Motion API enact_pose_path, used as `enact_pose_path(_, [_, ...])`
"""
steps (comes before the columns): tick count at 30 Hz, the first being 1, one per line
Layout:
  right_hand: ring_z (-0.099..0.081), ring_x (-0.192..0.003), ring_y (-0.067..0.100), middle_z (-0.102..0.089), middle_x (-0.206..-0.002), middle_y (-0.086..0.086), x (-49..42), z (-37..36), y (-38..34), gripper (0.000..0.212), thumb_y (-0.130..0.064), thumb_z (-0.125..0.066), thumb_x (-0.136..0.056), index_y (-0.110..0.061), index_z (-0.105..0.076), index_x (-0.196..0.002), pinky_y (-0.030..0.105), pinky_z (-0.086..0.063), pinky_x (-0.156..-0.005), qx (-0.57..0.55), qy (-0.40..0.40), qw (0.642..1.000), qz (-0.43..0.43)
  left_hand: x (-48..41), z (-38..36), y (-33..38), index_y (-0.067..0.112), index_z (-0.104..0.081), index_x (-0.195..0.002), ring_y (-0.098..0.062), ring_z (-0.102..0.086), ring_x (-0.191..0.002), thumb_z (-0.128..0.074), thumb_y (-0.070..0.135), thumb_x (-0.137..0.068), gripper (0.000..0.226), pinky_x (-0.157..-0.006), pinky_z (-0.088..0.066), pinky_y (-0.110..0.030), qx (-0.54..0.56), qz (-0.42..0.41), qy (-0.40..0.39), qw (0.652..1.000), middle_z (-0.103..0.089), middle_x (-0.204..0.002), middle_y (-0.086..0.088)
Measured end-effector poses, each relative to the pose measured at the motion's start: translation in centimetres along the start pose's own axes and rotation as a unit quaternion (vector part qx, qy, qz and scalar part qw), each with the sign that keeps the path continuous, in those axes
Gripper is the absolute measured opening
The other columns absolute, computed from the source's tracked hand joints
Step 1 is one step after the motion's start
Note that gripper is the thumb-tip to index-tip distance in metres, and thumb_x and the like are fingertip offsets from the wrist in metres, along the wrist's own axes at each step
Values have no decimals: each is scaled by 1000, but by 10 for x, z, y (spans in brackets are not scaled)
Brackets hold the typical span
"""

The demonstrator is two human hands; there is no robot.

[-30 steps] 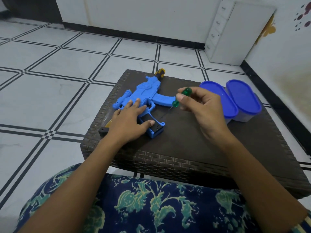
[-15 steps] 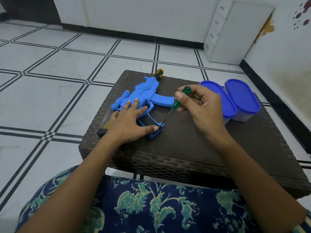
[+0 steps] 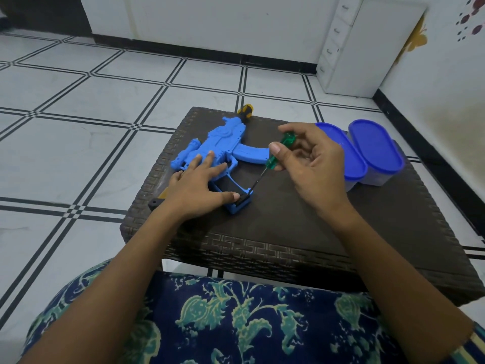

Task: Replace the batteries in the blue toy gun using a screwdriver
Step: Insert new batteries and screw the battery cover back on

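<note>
1. The blue toy gun is lying mid-frame, grip reaching lower right.
2. The left hand is pressing it flat, fingers spread.
3. The right hand is pinching the screwdriver — shaft slanting down-left onto the grip's end.

So the toy gun lies flat on the left half of the low table, with its grip end toward the near side. The left hand rests on top of it. The right hand is just right of the gun, holding a screwdriver that slants down-left, tip on the grip end. A second tool pokes out behind the gun at the back edge. The inner container and outer container sit side by side by the right edge, just behind the right hand.
</note>
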State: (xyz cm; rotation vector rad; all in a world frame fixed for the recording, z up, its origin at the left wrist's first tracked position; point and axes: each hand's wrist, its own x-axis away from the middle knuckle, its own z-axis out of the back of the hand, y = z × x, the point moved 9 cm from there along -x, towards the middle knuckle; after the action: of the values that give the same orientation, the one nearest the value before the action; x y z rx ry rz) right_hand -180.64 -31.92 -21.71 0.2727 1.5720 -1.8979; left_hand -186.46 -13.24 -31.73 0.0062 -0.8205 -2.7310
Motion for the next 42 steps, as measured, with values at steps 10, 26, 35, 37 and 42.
enact_pose_path(10, [-65, -75, 27, -60, -83, 2, 4, -12, -3, 23, -10, -71, -88, -10, -63, -110, 28, -60, -62, -33, -19, 999, -5, 1, -1, 0, 41, -32, -144, -8, 4, -146, -63, 69, -70, 85, -114, -5, -51, -9, -6, 15, 1000, -2, -159, 15])
enact_pose_path(26, [-64, -92, 19, -60, -103, 6, 3, -21, -3, 33, -8, -67, -88, -13, -62, -120, 36, -61, -62, 77, -104, 991, 29, -6, -3, -6, 41, -39, -140, -10, 1, -146, -75, 64, -57, 94, -116, -12, -54, 62, 23, 1, 998, -6, -159, 16])
enact_pose_path(35, [-55, -60, 17, -64, -70, 0, 9, -31, -2, 22, -35, -66, -91, -14, -65, -84, 33, -45, -53, 168, -164, 971, 41, -5, -2, -6, 41, -40, -140, -9, 0, -146, -75, 66, -53, 97, -116, -12, -53, 66, 24, -1, 998, -7, -158, 16])
enact_pose_path(37, [-52, -58, 14, -63, -67, 1, 7, -30, -3, 26, -35, -65, -92, -12, -65, -80, 24, -40, -51, 176, -161, 970, 39, -5, -3, -5, 41, -39, -140, -8, 0, -146, -77, 61, -59, 91, -116, -12, -52, 66, 20, -1, 998, -6, -158, 17])
enact_pose_path(42, [-52, -59, 15, -65, -66, 4, -6, -2, 1, 24, -33, -70, -89, -11, -67, -78, 19, -37, -49, 181, -110, 977, 1, -5, -2, -5, 41, -38, -141, -9, 1, -146, -75, 61, -62, 89, -117, -13, -51, 61, 13, -6, 998, -5, -159, 16])
